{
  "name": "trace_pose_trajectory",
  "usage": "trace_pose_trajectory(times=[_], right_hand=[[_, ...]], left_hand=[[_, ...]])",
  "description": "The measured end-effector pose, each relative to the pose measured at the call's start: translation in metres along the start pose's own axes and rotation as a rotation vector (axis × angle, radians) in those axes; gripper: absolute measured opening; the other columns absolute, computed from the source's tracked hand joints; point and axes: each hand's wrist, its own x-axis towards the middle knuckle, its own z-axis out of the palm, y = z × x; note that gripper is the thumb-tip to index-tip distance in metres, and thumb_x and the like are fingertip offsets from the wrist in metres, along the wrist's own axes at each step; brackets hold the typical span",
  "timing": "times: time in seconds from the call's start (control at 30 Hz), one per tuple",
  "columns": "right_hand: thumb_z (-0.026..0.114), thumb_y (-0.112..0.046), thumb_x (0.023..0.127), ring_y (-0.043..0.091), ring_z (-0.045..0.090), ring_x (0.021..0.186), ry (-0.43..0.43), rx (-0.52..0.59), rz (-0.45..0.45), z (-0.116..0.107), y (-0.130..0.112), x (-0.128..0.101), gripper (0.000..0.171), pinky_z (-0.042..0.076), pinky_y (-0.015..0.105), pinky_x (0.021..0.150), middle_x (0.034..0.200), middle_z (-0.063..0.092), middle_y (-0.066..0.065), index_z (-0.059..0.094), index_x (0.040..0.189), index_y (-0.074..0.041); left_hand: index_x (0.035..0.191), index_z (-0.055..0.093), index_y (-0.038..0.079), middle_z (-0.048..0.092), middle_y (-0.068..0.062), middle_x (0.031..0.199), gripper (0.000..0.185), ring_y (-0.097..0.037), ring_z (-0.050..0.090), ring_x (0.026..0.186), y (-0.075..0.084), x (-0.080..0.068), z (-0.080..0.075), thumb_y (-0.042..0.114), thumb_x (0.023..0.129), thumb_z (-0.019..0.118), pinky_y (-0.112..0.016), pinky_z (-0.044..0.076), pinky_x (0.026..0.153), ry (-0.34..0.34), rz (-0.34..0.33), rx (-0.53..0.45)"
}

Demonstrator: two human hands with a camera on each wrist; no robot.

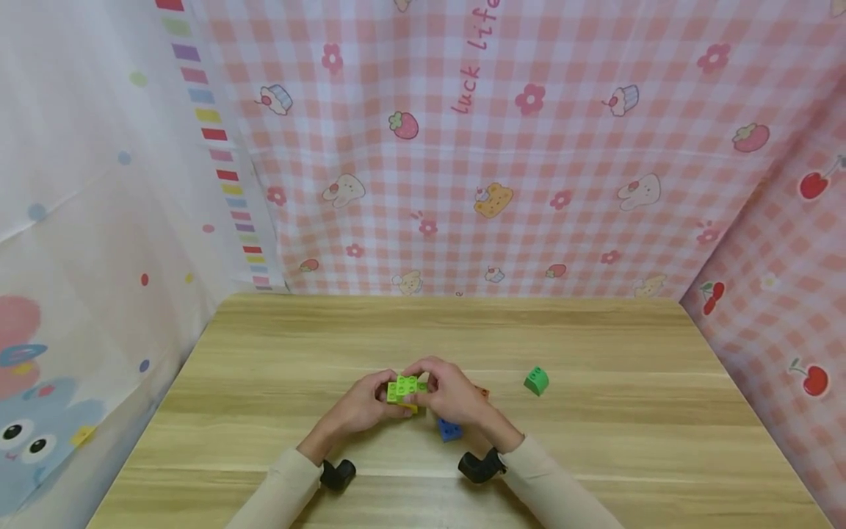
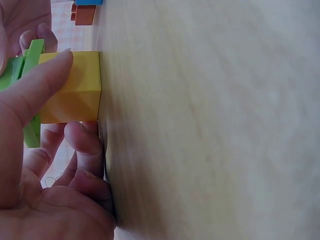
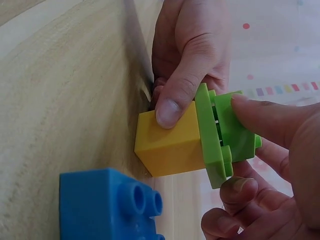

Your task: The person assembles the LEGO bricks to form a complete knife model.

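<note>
Two hands close together near the middle of the table, both clamped on one small stack of toy bricks. Left hand pinching the yellow brick, thumb flat on one face, other fingers curled behind and beneath. Right hand gripping the lime-green piece, one fingertip on its studded side, remaining fingers curled under its edge. Seated, by the right wrist view, flush against the top of the yellow brick, overhanging it on both sides; seemingly a flat plate with a second green part on it, though hard to tell apart. Resting, by the left wrist view, with the yellow brick's base touching the table.

Just beside the right hand: a blue brick, studs up, apart from the stack. Half hidden behind the same hand: an orange brick. Well apart to the right: a dark green brick, untouched.

Judged as the step in hand: pressing green onto yellow, or checking that joint. Looks closed along the visible edge; far edge hidden.

Called for next, by this reading: steady counter-pressure from the left hand, an even squeeze from the right so the overhang does not lever the joint open, then one hand freed for a loose brick without tipping the stack.
</note>
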Motion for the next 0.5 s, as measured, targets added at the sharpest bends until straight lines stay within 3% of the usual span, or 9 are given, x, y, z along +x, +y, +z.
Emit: trace_pose_trajectory(times=[0.5], right_hand=[[0.073, -0.019, 0.081, 0.014, 0.047, 0.063, 0.024, -0.011, -0.007, 0.0019, 0.0038, 0.0006, 0.028, 0.040, 0.024, 0.053, 0.101, 0.058, -0.005, 0.064, 0.108, -0.022]], left_hand=[[0.092, 0.059, 0.013, 0.048, -0.002, 0.075, 0.022, -0.019, 0.044, 0.071, 0.0008, -0.0008, 0.0010, 0.014, 0.077, 0.076, -0.026, 0.034, 0.060, 0.019, 0.009, 0.026]])
